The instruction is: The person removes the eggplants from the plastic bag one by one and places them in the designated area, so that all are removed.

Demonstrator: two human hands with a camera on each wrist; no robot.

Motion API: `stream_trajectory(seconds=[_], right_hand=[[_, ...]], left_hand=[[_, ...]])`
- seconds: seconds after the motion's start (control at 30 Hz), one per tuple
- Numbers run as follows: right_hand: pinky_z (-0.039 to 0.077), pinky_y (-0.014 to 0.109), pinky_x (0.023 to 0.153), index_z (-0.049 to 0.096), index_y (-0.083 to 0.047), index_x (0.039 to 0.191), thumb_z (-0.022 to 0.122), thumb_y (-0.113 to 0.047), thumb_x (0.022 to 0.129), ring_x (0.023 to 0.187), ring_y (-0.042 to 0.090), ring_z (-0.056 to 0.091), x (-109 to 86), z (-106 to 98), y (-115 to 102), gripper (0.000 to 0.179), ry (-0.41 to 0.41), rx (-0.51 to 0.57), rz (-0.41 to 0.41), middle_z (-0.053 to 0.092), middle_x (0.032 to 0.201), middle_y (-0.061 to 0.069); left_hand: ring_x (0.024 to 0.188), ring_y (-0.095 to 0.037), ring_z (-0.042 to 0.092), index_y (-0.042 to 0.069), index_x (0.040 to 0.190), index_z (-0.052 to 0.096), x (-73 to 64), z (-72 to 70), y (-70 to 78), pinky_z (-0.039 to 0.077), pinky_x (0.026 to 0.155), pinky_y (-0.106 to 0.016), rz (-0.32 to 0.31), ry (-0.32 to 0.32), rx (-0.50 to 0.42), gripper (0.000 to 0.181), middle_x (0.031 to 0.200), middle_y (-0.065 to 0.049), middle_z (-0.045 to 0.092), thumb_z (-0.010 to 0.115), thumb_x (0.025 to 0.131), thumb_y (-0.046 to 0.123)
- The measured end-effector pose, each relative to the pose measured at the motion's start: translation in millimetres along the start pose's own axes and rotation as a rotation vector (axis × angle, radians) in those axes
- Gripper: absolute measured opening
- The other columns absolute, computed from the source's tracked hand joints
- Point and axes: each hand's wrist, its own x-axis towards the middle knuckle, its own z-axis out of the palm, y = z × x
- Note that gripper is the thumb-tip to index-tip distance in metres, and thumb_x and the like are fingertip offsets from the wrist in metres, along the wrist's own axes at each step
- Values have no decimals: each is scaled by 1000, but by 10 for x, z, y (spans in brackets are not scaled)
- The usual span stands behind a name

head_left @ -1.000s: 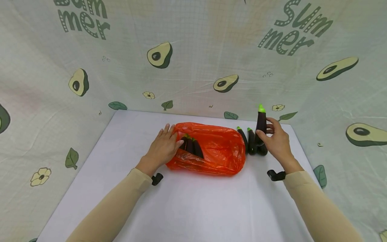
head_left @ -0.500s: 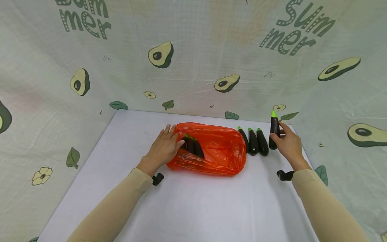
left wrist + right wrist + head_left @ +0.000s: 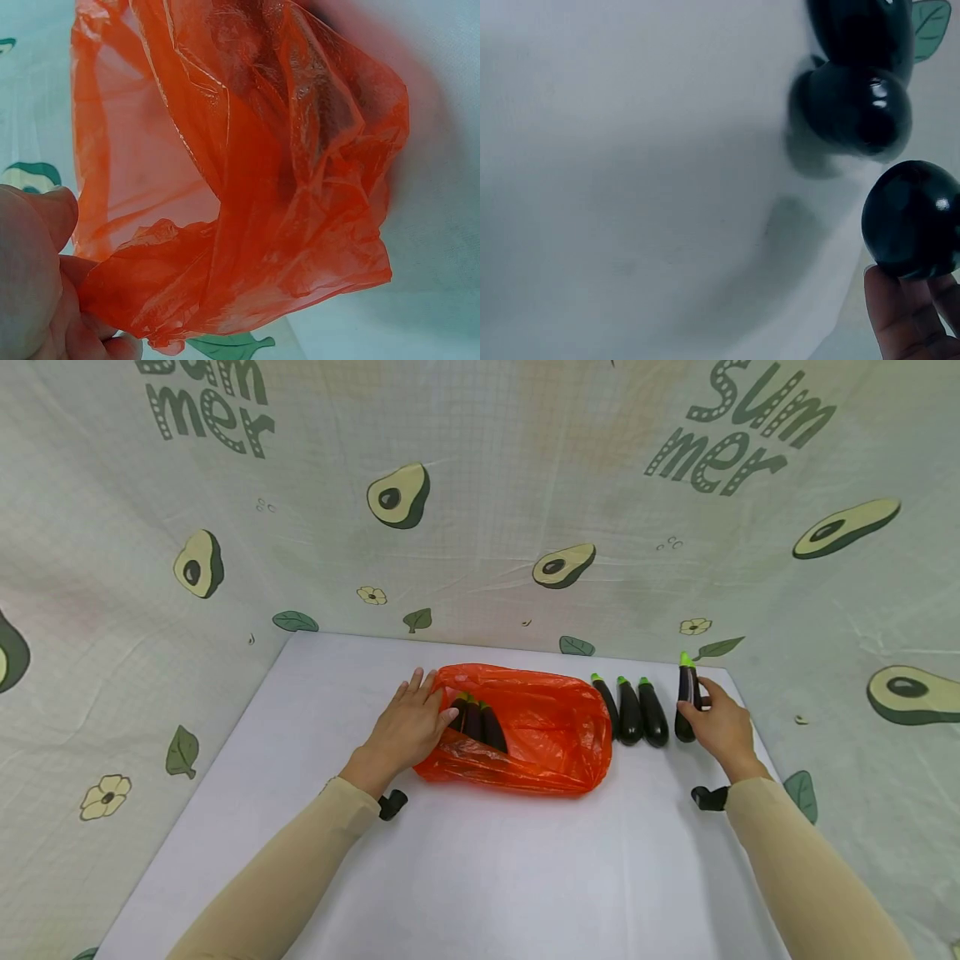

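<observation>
Pinched upright between my right thumb and fingers is a dark eggplant (image 3: 687,683) with a bright green stem. My right hand (image 3: 726,728) holds it at the right end of a row of eggplants (image 3: 629,714), apart from the nearest one. The right wrist view shows the rounded bottom of the held eggplant (image 3: 909,217) above my fingertips. Extended fingers of my left hand (image 3: 401,727) lie at the left edge of a red plastic bag (image 3: 547,718), touching its opening. Several eggplants (image 3: 492,728) lie inside the bag, their lower ends hidden by its front fold.
A white table (image 3: 517,877) carries everything. Behind it hangs a pale cloth (image 3: 480,510) printed with avocados, leaves and lettering. Three eggplants of the row lie close to the bag's right side.
My right hand has carried the eggplant to the right, away from over the row, and lowered it toward the table. The left hand and the bag have stayed in place.
</observation>
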Motion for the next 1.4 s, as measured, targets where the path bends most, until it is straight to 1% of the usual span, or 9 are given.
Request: stream_trajectory(seconds=[0.3,0.5,0.63,0.83,1.07,1.4], right_hand=[[48,63,88,32,0,163,53,-39,107,113,57,58,63,125,138,71,-55,-24,4,57,139,38],[47,67,92,37,2,159,52,-38,108,116,60,58,81,199,192,67,-74,-48,-5,59,136,39],[48,68,93,42,3,156,52,-36,109,116,60,58,86,240,215,63,-78,-55,-10,61,134,39],[48,68,94,43,4,156,50,-37,109,117,59,58,91,271,202,62,-89,-51,-2,60,135,39],[48,67,94,42,5,156,47,-40,111,116,57,58,82,282,184,64,-105,-49,23,58,136,39],[47,68,98,44,4,155,44,-42,112,120,57,57,86,285,149,63,-117,-72,59,55,140,39]], left_hand=[[164,-39,9,-2,160,40,-2,7,15,14,132,-56,-18,-12,-7,68,174,-19,21,40,113,47],[164,-39,9,-2,161,39,1,18,12,15,132,-56,-20,-15,-4,69,175,-19,21,40,113,48],[164,-40,10,-3,160,39,1,17,16,15,132,-56,-16,-13,-4,69,174,-20,22,40,113,47],[164,-39,9,-2,161,38,3,25,15,15,132,-56,-17,-15,-3,69,174,-20,21,39,113,48],[164,-40,10,-2,161,38,0,41,9,17,131,-57,-13,-4,-13,69,174,-20,23,40,113,48],[163,-40,11,-2,161,39,5,46,1,17,131,-57,-8,3,-15,69,173,-21,24,40,113,47]])
